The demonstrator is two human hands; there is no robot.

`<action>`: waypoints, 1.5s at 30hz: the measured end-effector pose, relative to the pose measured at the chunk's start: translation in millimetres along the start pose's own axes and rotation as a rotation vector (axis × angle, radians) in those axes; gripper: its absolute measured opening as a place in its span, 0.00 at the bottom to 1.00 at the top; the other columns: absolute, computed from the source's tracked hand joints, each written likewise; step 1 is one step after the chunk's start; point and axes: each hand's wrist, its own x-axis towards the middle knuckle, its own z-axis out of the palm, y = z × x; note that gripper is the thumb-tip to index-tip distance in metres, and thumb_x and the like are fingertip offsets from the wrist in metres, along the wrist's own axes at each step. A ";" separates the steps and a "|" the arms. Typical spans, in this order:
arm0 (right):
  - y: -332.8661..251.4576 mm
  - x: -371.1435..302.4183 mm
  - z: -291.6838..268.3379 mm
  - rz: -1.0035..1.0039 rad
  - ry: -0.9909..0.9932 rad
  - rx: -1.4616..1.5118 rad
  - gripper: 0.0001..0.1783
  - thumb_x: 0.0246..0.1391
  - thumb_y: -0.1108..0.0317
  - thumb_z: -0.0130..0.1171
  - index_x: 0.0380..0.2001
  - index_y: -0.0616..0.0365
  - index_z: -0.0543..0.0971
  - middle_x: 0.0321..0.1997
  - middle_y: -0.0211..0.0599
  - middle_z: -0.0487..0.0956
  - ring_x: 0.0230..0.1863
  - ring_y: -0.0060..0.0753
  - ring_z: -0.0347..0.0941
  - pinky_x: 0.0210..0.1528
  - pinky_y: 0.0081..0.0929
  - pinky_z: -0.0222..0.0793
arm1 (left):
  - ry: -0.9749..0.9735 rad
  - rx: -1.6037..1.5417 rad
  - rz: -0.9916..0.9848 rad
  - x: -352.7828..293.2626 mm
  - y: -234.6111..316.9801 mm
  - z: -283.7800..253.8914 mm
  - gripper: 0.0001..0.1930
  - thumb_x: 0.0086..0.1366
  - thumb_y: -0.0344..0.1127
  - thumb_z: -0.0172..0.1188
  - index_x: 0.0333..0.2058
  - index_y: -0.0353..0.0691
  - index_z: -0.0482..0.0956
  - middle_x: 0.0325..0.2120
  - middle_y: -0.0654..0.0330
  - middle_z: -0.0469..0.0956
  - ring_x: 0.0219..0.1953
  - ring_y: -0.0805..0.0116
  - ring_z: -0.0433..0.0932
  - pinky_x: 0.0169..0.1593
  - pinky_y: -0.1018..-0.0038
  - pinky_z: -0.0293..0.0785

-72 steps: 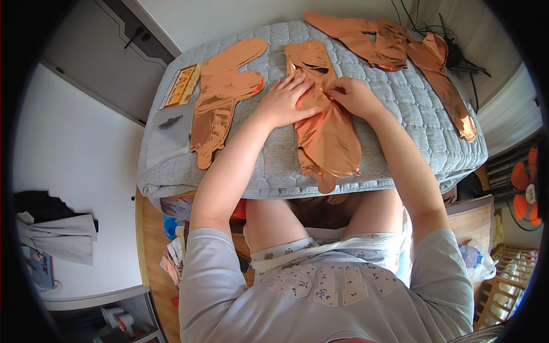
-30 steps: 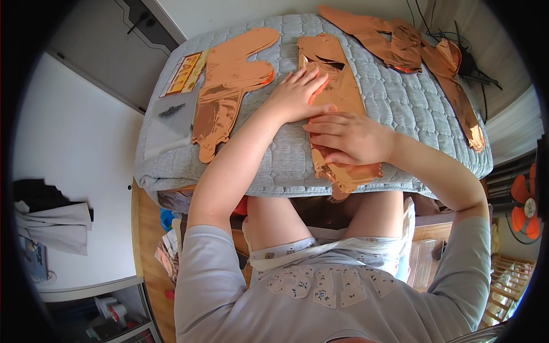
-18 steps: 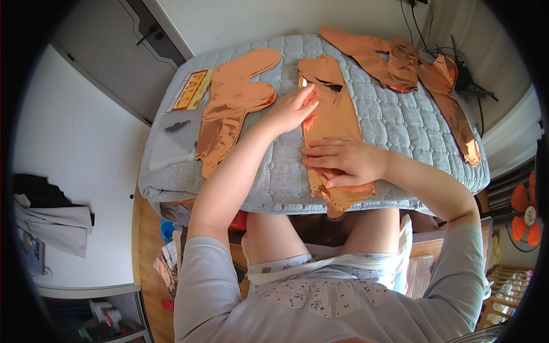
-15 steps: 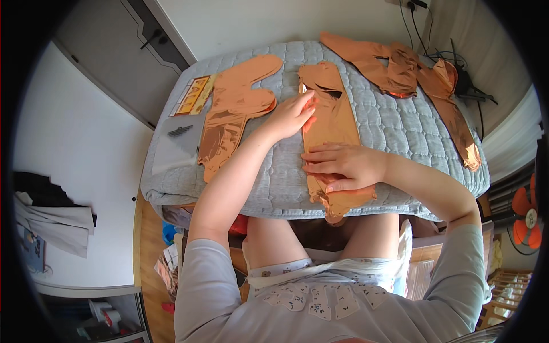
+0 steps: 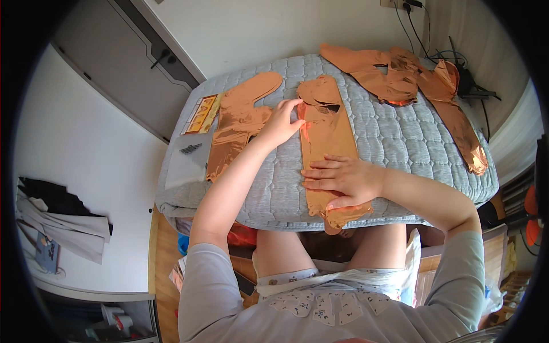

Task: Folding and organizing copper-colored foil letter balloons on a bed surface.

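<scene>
A flat, uninflated copper-coloured foil balloon (image 5: 331, 134) lies lengthwise in front of me on the quilted grey mattress (image 5: 263, 188). My right hand (image 5: 351, 180) rests on its near part, palm down with the fingers spread. At the balloon's upper left edge is my left hand (image 5: 279, 124), its thumb and index finger apart, their tips touching the foil. A dark gap shows in the foil close to the far end. To the left lies another flat foil balloon (image 5: 243, 111), partly hidden behind my left forearm. A third foil balloon (image 5: 394, 74) sprawls along the far right.
A clear plastic bag (image 5: 189, 160) and a yellow printed card (image 5: 204, 114) lie at the mattress's left side. Black cables and a dark device (image 5: 466, 86) sit by the right wall. A grey door (image 5: 126, 57) stands at the far left, and a fan (image 5: 532, 214) at the right.
My left thumb and index finger have spread apart at the balloon's edge, and the hand has shifted slightly left. My right hand stays on the foil. The whole view has shifted a little.
</scene>
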 end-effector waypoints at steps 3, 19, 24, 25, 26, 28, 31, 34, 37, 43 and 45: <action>0.2 1.8 1.6 -0.015 0.012 -0.002 0.43 0.66 0.33 0.44 0.73 0.48 0.62 0.79 0.41 0.56 0.78 0.52 0.51 0.79 0.57 0.41 | -0.076 0.050 -0.067 4.8 -1.6 -7.4 0.30 0.68 0.38 0.63 0.65 0.36 0.66 0.66 0.46 0.66 0.69 0.50 0.65 0.68 0.60 0.66; 2.8 -2.1 6.0 -0.031 0.044 0.018 0.44 0.66 0.30 0.42 0.72 0.51 0.64 0.78 0.44 0.59 0.79 0.51 0.50 0.79 0.54 0.42 | -0.286 0.666 0.105 4.7 7.4 -20.0 0.31 0.75 0.49 0.48 0.70 0.39 0.62 0.69 0.50 0.64 0.71 0.52 0.62 0.70 0.58 0.63; 2.8 -2.3 6.3 -0.037 0.053 0.006 0.44 0.65 0.30 0.42 0.71 0.51 0.64 0.78 0.43 0.59 0.79 0.50 0.50 0.79 0.54 0.42 | -0.281 0.611 0.146 9.0 3.5 -26.9 0.32 0.73 0.50 0.54 0.69 0.42 0.63 0.68 0.50 0.66 0.70 0.52 0.63 0.69 0.57 0.64; 2.8 -1.8 6.5 -0.040 0.054 0.006 0.44 0.65 0.30 0.42 0.71 0.51 0.64 0.78 0.43 0.59 0.79 0.50 0.50 0.79 0.54 0.42 | -0.271 0.555 0.157 10.4 -0.4 -29.0 0.33 0.71 0.51 0.56 0.69 0.42 0.63 0.67 0.50 0.67 0.70 0.52 0.63 0.69 0.57 0.63; 3.0 -1.5 7.1 -0.041 0.056 0.003 0.44 0.65 0.30 0.42 0.71 0.52 0.64 0.78 0.43 0.59 0.79 0.50 0.50 0.79 0.54 0.42 | -0.272 0.557 0.157 11.8 -4.0 -30.5 0.33 0.71 0.51 0.56 0.69 0.42 0.63 0.67 0.50 0.67 0.70 0.52 0.63 0.69 0.57 0.63; 3.0 -0.7 7.2 -0.044 0.060 0.001 0.44 0.65 0.30 0.42 0.71 0.52 0.64 0.78 0.43 0.59 0.79 0.50 0.50 0.79 0.54 0.42 | -0.276 0.446 0.151 14.6 -10.5 -33.2 0.37 0.67 0.54 0.62 0.69 0.42 0.63 0.67 0.51 0.67 0.70 0.52 0.62 0.70 0.57 0.62; 3.7 -2.8 7.4 -0.037 0.058 0.008 0.44 0.65 0.30 0.42 0.71 0.52 0.65 0.78 0.43 0.59 0.79 0.50 0.50 0.79 0.54 0.42 | -0.316 0.367 0.047 22.4 -8.6 -32.6 0.45 0.62 0.63 0.65 0.68 0.41 0.62 0.67 0.50 0.66 0.71 0.50 0.60 0.71 0.56 0.61; 1.7 -1.2 5.6 -0.041 0.057 0.013 0.44 0.65 0.30 0.43 0.71 0.52 0.65 0.78 0.43 0.59 0.79 0.50 0.50 0.79 0.54 0.41 | -0.309 0.366 0.048 24.0 -15.8 -36.2 0.49 0.60 0.64 0.67 0.70 0.41 0.59 0.68 0.50 0.66 0.72 0.50 0.59 0.72 0.56 0.60; 3.3 -4.8 6.7 -0.026 0.054 0.018 0.44 0.65 0.30 0.43 0.71 0.51 0.64 0.78 0.43 0.59 0.79 0.50 0.50 0.79 0.54 0.41 | -0.343 0.398 0.026 29.9 -8.4 -33.7 0.51 0.59 0.64 0.67 0.71 0.41 0.56 0.68 0.49 0.65 0.72 0.50 0.60 0.72 0.57 0.59; 1.3 0.6 4.9 -0.038 0.041 0.023 0.44 0.65 0.32 0.46 0.72 0.52 0.63 0.79 0.43 0.57 0.79 0.51 0.50 0.79 0.57 0.41 | -0.122 -0.301 -0.245 25.4 -10.1 -29.9 0.38 0.71 0.50 0.60 0.72 0.40 0.55 0.70 0.51 0.63 0.73 0.51 0.59 0.73 0.58 0.58; 2.2 2.0 4.5 -0.049 0.049 0.027 0.44 0.64 0.32 0.47 0.72 0.52 0.63 0.79 0.43 0.57 0.79 0.51 0.49 0.78 0.57 0.41 | -0.092 -0.319 -0.197 18.8 -5.8 -17.2 0.35 0.74 0.46 0.56 0.72 0.40 0.55 0.72 0.49 0.59 0.74 0.52 0.56 0.74 0.59 0.56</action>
